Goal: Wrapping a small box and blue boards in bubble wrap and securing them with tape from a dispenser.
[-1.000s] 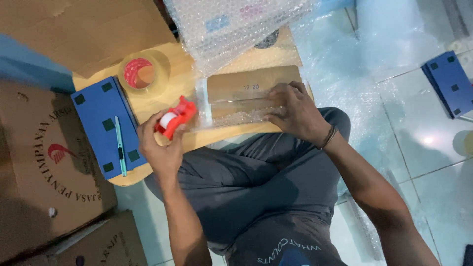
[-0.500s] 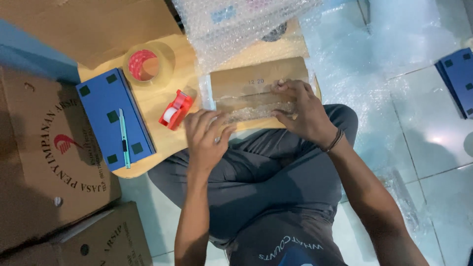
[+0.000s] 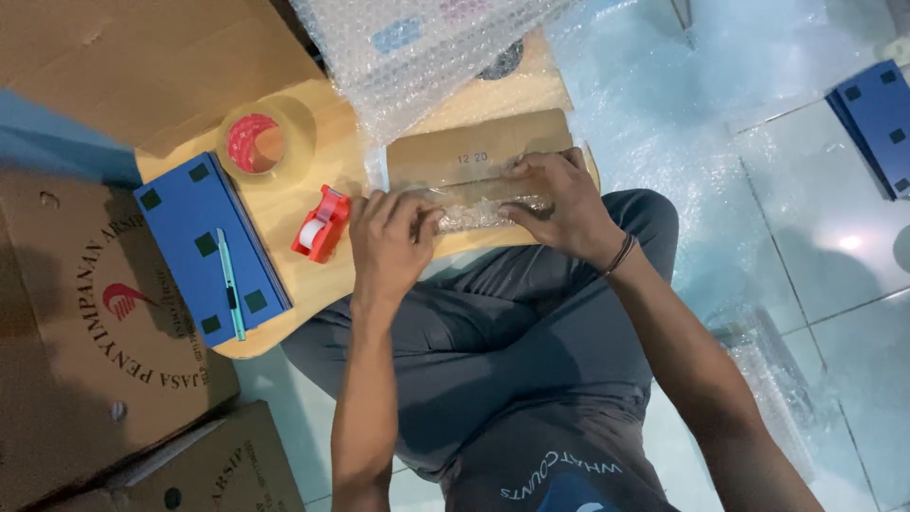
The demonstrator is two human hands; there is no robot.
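Far left: large brown cardboard boxes (image 3: 85, 351) with printed sides, standing on the floor against the edge of a low wooden table (image 3: 313, 123). On the table's left part: a blue flat box (image 3: 204, 251) with dark corner patches, lying flat, with a slim teal cutter knife (image 3: 228, 283) laid lengthwise on its lid. Behind it: a roll of clear tape (image 3: 263, 139) with a red core, lying flat on the wood. Just right of the blue box: a red tape dispenser (image 3: 320, 224) with a white roll, resting on the table, apart from both hands. Centre: left hand (image 3: 389, 248), fingers spread and pressed flat on the left end of a brown flat parcel (image 3: 474, 156) wrapped in bubble wrap; the hand is open, pressing down on the wrap rather than clenching it. The parcel lies along the table's near edge, directly in front of the seated person's grey trousers. Right of centre: right hand (image 3: 559, 204), a dark band at the wrist, fingers curled over the parcel's right end and pinning the wrap against it; the two hands sit apart, one at each end. Behind the parcel: a bulky heap of bubble wrap (image 3: 427, 57) covering the table's far side. Right: pale tiled floor (image 3: 815, 237) with a loose clear sheet of wrap. Far right: a second blue box (image 3: 877, 118) on the floor, well apart from the table.
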